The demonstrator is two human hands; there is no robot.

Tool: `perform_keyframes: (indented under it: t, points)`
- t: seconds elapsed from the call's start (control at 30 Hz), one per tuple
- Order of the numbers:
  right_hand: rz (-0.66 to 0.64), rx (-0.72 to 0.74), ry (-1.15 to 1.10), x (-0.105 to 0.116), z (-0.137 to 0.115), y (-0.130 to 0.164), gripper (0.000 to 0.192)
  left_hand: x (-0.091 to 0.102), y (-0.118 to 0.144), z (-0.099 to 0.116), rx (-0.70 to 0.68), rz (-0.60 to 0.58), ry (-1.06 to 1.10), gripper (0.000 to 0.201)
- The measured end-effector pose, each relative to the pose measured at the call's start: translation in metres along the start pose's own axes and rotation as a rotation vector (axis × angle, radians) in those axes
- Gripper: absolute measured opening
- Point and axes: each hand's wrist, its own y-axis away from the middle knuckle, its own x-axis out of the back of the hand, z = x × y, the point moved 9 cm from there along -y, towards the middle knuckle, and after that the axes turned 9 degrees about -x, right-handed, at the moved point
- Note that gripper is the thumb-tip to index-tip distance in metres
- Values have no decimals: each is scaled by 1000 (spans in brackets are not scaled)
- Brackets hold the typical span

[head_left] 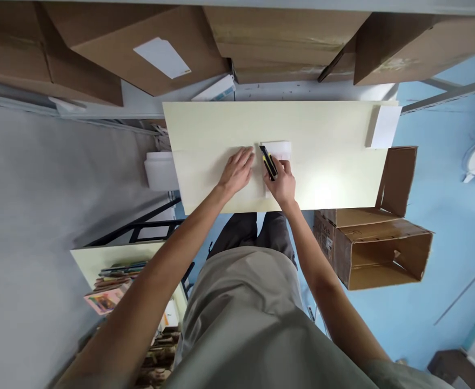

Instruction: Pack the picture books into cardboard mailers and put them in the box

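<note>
On the pale worktop [322, 129], near its front edge, both hands are at work side by side. Left hand [237, 172] lies flat, palm down, fingers spread slightly and stretched forward, pressing on the surface just left of a small white sheet [280, 149]; whether it touches the sheet itself is hard to tell. Right hand [282, 181] is closed around a black and yellow knife [268, 162], which slants up and to the left, its tip at the sheet's left edge, between the two hands. The sheet lies flat on the worktop, partly hidden under the right hand.

At the far right corner of the worktop another white paper [385, 127] hangs over the edge. Behind the worktop, brown boxes [148, 48] are stacked on a shelf, one bearing a white label. To the right, on the blue floor [443, 216], an open carton [379, 251] lies on its side just beside the worktop. To the left and lower stands a shelf [111, 254] with books [109, 294] and pencils. A white roll [160, 170] sits at the worktop's left edge.
</note>
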Motion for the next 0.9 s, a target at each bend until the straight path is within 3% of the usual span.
perform_keyframes:
  t: [0.23,0.6,0.9]
  points:
    - [-84,-76,151,-3,-20,-8,70,6,-3,-1,-53,3,51,66]
    - [-112,-57,197,1,-36,-1,71,9,-5,0,-74,-21,31,68]
    - [-148,-49,257,0,-36,33,74,8,-10,0,-83,-20,23,64]
